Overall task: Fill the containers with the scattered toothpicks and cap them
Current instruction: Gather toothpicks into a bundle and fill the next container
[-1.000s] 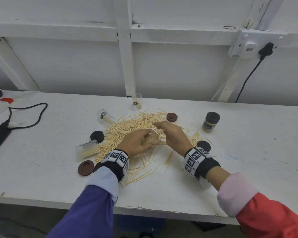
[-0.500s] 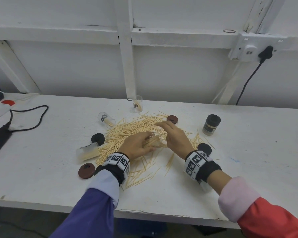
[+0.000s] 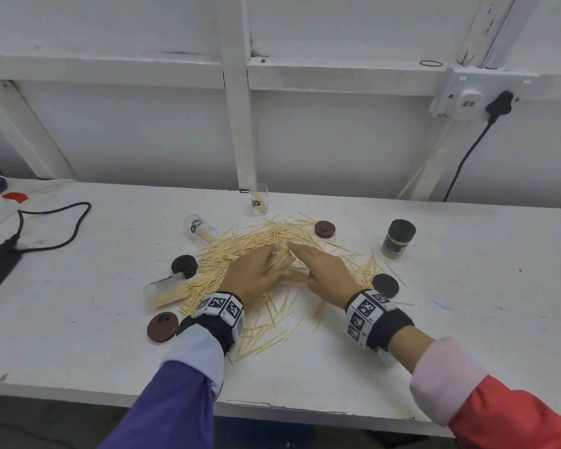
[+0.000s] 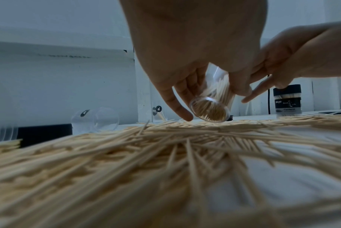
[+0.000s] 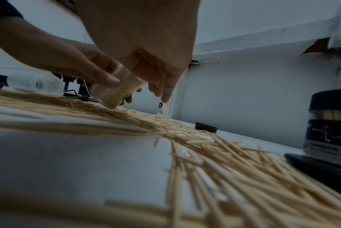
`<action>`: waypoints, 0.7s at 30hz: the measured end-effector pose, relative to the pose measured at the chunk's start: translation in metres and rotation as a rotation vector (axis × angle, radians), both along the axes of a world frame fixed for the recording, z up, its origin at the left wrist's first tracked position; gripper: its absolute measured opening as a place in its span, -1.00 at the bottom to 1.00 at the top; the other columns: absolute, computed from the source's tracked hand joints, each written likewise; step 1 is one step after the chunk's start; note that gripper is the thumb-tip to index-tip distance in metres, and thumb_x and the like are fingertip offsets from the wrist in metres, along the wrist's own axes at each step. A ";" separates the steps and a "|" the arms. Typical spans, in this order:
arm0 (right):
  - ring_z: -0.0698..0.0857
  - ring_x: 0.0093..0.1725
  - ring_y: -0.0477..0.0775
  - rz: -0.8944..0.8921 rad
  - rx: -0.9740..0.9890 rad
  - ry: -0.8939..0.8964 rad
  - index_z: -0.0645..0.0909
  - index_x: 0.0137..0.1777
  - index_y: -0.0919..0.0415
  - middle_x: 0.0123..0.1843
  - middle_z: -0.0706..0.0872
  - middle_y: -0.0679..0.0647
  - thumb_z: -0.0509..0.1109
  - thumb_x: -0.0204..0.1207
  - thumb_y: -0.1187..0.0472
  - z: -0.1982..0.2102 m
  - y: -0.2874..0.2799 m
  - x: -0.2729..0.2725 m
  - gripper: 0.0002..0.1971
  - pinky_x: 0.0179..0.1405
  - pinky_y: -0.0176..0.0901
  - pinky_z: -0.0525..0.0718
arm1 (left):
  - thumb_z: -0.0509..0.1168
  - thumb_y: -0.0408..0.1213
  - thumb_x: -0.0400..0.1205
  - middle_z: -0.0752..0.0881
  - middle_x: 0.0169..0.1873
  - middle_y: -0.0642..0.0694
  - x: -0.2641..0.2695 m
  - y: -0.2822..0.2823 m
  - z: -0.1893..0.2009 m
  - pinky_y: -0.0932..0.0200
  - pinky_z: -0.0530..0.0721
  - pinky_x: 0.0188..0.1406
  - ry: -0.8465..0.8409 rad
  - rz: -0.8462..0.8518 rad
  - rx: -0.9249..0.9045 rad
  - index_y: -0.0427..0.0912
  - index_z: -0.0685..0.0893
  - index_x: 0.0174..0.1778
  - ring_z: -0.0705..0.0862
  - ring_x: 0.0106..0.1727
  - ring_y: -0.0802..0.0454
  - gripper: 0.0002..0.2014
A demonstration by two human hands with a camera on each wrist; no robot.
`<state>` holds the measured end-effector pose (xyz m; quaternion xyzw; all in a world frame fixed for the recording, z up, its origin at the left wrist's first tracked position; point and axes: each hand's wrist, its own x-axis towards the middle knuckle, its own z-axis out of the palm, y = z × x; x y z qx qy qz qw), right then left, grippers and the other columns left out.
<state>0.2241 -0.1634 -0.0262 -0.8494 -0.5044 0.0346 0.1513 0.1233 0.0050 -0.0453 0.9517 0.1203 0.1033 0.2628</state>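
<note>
Toothpicks (image 3: 246,244) lying thin, light, pokey. Left hand (image 3: 251,275) gripping clear tub (image 4: 210,111) sideways; right hand (image 3: 324,273), at 3 o'clock, fingers straight, pushing sticks in.

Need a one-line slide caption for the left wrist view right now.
Left hand grips a clear container packed with toothpicks, tilted above the scattered toothpicks; right hand alongside.

Both hands (image 3: 289,273) amid scattered toothpicks (image 3: 240,247)
</note>
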 end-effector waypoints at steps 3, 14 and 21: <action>0.44 0.53 0.06 -0.017 0.052 -0.014 0.15 0.69 0.05 0.64 0.35 0.00 0.16 0.47 0.47 -0.004 -0.001 0.005 -0.23 0.03 -0.11 0.58 | 0.34 0.20 0.58 0.66 0.29 0.07 0.000 0.001 0.000 0.10 0.63 0.13 -0.016 0.025 -0.003 -0.01 0.47 0.51 0.63 0.29 0.11 -0.37; 0.69 0.07 -0.13 0.104 0.332 0.373 0.45 0.51 0.03 0.27 0.66 -0.04 0.42 0.56 0.01 -0.007 -0.006 0.011 -0.48 -0.04 -0.16 0.75 | 0.25 0.11 0.56 0.63 0.27 -0.04 0.003 0.003 -0.006 -0.12 0.59 0.21 -0.039 -0.171 0.004 -0.10 0.52 0.49 0.52 0.31 -0.01 -0.40; 0.69 0.01 -0.07 0.173 0.425 0.165 0.59 0.32 0.15 0.16 0.68 0.01 0.45 0.48 0.05 -0.011 -0.003 0.009 -0.58 -0.01 -0.24 0.72 | 0.53 -0.19 0.47 0.44 0.53 -0.09 0.006 0.011 -0.015 -0.10 0.33 0.55 -0.174 -0.149 0.083 -0.14 0.41 0.58 0.36 0.55 -0.05 -0.25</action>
